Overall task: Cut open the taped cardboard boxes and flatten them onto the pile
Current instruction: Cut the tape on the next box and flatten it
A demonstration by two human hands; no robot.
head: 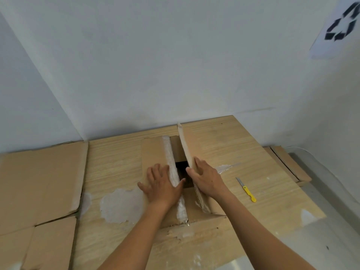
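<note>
A brown cardboard box [153, 152] stands on a wood-grain board [116, 158], its top seam slit and the dark inside showing. My left hand [161, 184] lies flat on the left top flap, thumb hooked over the flap's taped edge. My right hand [206, 178] holds the right flap [185, 145], which stands tilted up, with fingers on its outer face and the thumb at its inner edge. A yellow-handled knife [246, 190] lies on the board to the right of the box, apart from both hands.
Flattened cardboard [39, 182] lies on the floor to the left. More flat cardboard pieces [290, 164] lie at the far right by the wall. White walls meet in a corner behind the board. A paper sheet with a recycling sign [339, 28] hangs on the right wall.
</note>
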